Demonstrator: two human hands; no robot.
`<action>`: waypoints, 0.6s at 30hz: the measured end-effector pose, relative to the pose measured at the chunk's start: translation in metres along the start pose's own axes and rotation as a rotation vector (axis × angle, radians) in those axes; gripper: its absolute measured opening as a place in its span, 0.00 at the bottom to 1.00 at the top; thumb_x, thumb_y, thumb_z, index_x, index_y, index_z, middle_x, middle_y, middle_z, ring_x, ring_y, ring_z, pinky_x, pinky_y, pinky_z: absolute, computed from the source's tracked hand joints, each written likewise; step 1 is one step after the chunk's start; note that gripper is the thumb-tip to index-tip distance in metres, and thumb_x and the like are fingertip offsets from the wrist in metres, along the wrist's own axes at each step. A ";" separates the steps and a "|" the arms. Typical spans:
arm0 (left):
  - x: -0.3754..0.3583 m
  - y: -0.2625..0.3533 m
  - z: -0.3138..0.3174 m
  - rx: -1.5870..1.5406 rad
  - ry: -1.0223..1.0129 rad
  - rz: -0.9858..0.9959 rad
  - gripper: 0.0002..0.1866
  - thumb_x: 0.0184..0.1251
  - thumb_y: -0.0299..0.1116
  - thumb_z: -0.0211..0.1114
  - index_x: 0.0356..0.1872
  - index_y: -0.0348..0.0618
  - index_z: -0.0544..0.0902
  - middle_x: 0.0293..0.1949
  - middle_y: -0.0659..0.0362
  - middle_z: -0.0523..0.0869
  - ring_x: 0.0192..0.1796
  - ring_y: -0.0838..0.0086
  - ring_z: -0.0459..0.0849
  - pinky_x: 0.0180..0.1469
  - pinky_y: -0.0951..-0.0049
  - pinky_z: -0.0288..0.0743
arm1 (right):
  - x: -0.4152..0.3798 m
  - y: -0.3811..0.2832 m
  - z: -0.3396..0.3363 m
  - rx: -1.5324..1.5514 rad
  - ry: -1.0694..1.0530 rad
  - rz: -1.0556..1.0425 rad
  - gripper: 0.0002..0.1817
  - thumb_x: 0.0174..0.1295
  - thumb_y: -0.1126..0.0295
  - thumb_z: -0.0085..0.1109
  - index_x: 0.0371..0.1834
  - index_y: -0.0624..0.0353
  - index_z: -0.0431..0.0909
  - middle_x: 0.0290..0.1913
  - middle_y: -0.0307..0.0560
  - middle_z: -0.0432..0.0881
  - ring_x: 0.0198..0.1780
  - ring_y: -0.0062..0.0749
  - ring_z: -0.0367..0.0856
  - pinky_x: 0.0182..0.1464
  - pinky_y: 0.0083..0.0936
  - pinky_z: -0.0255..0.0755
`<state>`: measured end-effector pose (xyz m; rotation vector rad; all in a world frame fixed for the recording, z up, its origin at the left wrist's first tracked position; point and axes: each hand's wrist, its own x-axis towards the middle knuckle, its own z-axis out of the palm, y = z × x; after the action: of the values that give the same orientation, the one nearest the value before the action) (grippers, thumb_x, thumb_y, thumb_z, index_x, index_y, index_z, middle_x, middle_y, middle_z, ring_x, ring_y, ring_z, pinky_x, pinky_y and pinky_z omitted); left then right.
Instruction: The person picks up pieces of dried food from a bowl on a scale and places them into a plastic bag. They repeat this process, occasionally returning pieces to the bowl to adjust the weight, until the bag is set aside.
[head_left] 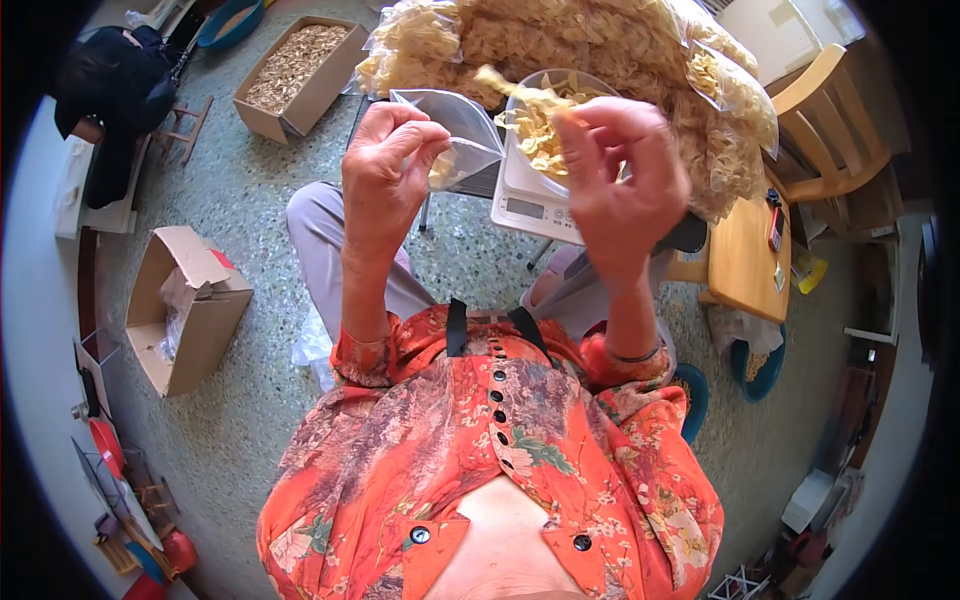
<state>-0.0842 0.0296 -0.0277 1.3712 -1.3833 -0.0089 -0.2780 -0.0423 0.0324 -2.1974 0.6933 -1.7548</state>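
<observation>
My left hand (pixel 385 175) pinches the rim of a small clear plastic bag (pixel 462 135) and holds it open; a few pale yellow pieces lie at its bottom. My right hand (pixel 620 175) is raised beside it, fingers closed on a bunch of pale yellow dried pasta pieces (pixel 520 95) just above the bag's mouth. Behind the hands a white bowl (pixel 600 85) full of the same pieces sits on a white digital scale (pixel 530 205). A large clear sack of the dried pieces (pixel 600 40) lies beyond the bowl.
An open cardboard box of dried pieces (pixel 295 65) stands on the floor at the upper left, and another open cardboard box (pixel 190 310) at the left. A wooden chair (pixel 830 130) and small wooden table (pixel 745 260) are on the right. A person in dark clothes (pixel 115 90) crouches at the far left.
</observation>
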 end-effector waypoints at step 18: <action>-0.001 -0.003 -0.012 0.035 0.147 0.012 0.08 0.60 0.20 0.78 0.39 0.40 0.91 0.40 0.57 0.86 0.44 0.67 0.86 0.47 0.68 0.80 | -0.013 0.062 -0.019 -0.306 -0.100 0.223 0.04 0.68 0.71 0.71 0.43 0.57 0.89 0.41 0.45 0.84 0.39 0.35 0.83 0.41 0.33 0.79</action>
<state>-0.0749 0.0370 -0.0259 1.3654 -1.2739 0.1223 -0.3110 -0.0868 -0.0027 -2.2698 1.1997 -1.5001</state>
